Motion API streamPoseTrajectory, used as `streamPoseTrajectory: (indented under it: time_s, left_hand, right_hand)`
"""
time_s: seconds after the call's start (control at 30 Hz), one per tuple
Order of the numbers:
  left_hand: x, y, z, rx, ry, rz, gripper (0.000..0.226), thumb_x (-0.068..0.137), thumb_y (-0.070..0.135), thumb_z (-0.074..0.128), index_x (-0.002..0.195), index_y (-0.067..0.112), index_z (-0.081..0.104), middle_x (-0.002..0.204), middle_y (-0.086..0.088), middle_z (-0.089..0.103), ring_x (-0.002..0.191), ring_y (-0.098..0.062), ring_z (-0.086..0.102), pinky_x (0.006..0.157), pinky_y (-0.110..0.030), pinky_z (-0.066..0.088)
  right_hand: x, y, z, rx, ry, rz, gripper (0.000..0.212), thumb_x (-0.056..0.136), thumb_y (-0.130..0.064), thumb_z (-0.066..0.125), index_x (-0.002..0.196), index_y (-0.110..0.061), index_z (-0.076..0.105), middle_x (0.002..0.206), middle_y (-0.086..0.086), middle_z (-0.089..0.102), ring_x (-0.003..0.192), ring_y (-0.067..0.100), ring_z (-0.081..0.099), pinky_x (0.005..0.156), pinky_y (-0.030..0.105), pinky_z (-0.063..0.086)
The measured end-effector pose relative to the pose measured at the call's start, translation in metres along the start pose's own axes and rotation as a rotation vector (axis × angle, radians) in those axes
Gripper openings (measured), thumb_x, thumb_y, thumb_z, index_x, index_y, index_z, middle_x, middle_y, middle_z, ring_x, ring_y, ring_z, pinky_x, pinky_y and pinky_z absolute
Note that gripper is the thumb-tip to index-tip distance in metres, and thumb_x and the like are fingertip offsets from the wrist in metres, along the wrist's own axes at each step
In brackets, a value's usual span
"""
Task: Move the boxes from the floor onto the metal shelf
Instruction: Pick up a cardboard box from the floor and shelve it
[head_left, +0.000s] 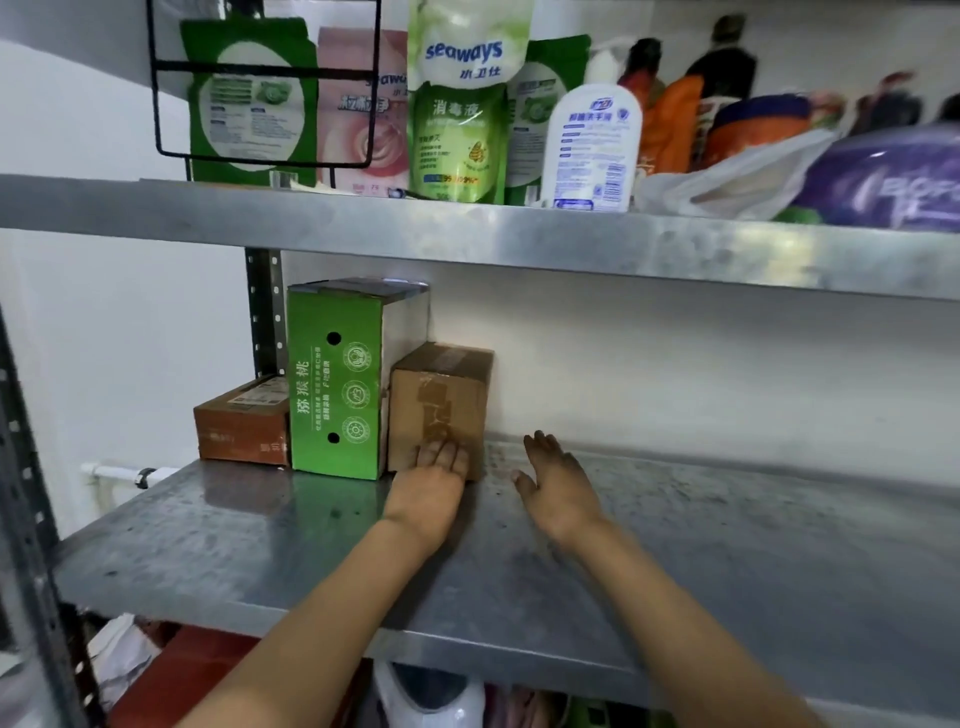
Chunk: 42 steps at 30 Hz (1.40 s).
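Three boxes stand at the back left of the metal shelf (675, 545). A low reddish-brown box (241, 423) is at the far left, a tall green box (337, 384) stands beside it, and a plain brown cardboard box (441, 400) sits against the green one. My left hand (434, 475) lies with straight fingers pressed flat against the front face of the brown cardboard box. To the right of that box, my right hand (553, 478) hovers just above the shelf, fingers spread, holding nothing.
The shelf above (519, 239) carries green and pink refill pouches (457, 104), a white pump bottle (589, 150), dark bottles and plastic bags. A perforated steel upright (265, 312) stands behind the boxes. Below the shelf lie bags and a red surface.
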<state>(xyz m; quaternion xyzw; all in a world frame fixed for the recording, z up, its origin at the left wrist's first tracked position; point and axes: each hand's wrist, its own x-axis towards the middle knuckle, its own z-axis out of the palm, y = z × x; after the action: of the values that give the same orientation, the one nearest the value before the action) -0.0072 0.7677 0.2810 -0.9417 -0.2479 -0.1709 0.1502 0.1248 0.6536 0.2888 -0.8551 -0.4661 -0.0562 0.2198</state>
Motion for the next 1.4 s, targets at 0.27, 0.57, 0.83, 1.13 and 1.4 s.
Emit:
streamPoseTrajectory:
  time_s: [0.27,0.57,0.83,1.13,1.4]
  left_hand:
    - [-0.001,0.092,-0.032,-0.101,0.076,0.158,0.076,0.090,-0.002,0.035,0.150,0.005,-0.011,0.159,-0.009,-0.015,0.147,-0.023,-0.015,0.120,-0.042,-0.001]
    - [-0.028,0.248,-0.072,-0.260,0.175,0.462,0.080,0.086,-0.006,0.034,0.150,0.006,-0.013,0.158,-0.008,-0.021,0.146,-0.021,-0.019,0.120,-0.041,-0.003]
    - [-0.096,0.409,-0.108,-0.434,0.334,0.788,0.070,0.090,0.006,0.034,0.152,0.006,0.001,0.160,-0.009,-0.005,0.148,-0.022,-0.007,0.119,-0.042,0.001]
    - [-0.196,0.568,-0.077,-0.455,0.281,1.059,0.066,0.092,0.017,0.036,0.151,0.005,0.009,0.160,-0.011,0.006,0.148,-0.024,0.006,0.119,-0.043,0.013]
    - [-0.284,0.650,-0.008,-0.353,-0.025,1.250,0.066,0.096,0.011,0.032,0.151,0.007,-0.003,0.160,-0.009,-0.006,0.148,-0.022,-0.008,0.120,-0.042,0.001]
  right_hand:
    - [-0.085,0.056,-0.052,-0.140,0.092,0.062,0.060,0.105,-0.036,0.032,0.156,-0.012,0.011,0.164,0.003,0.006,0.151,0.013,0.001,0.121,0.028,-0.002]
    - [-0.251,0.141,-0.119,-0.134,0.261,0.384,0.061,0.103,-0.032,0.041,0.154,-0.010,0.018,0.163,0.007,0.011,0.151,0.017,0.007,0.120,0.026,0.004]
    - [-0.428,0.215,-0.148,-0.237,0.367,0.696,0.062,0.102,-0.033,0.041,0.154,-0.009,0.019,0.163,0.008,0.014,0.151,0.018,0.007,0.121,0.030,0.005]
    - [-0.586,0.271,-0.129,-0.186,0.370,0.960,0.061,0.102,-0.035,0.039,0.155,-0.014,0.018,0.163,0.003,0.013,0.151,0.016,0.006,0.122,0.030,0.006]
    - [-0.703,0.309,-0.051,-0.058,0.265,1.259,0.058,0.103,-0.033,0.037,0.155,-0.014,0.020,0.163,0.005,0.014,0.151,0.018,0.009,0.120,0.029,0.009]
